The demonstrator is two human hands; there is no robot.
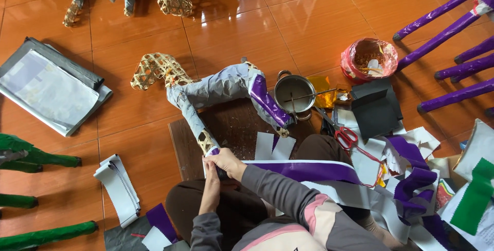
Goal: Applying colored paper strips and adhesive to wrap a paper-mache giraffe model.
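The woven bamboo animal frame (206, 89), partly covered in grey paper and with one leg wrapped in purple, lies on a dark board (231, 127) on the orange tiled floor (247, 24), just in front of the seated person's knees. Both hands meet at the end of its nearer leg: the right hand (226, 162) is closed around the leg tip, pressing the end of a long purple paper strip (309, 171) with white edges against it, while the left hand (211, 186) lies just below, fingers curled against the same spot; how tightly either grips cannot be told. The strip runs off to the right across the lap. Beside the frame's purple leg stands a small metal pot (294, 92) with a stick in it, and near that lie red-handled scissors (343, 135), black card (375, 109) and a red plastic bag (369, 58). Purple and white paper scraps (411, 179) pile up to the right; a stack of white strips (121, 186) lies to the left, with green-wrapped legs (36, 158) at the left edge
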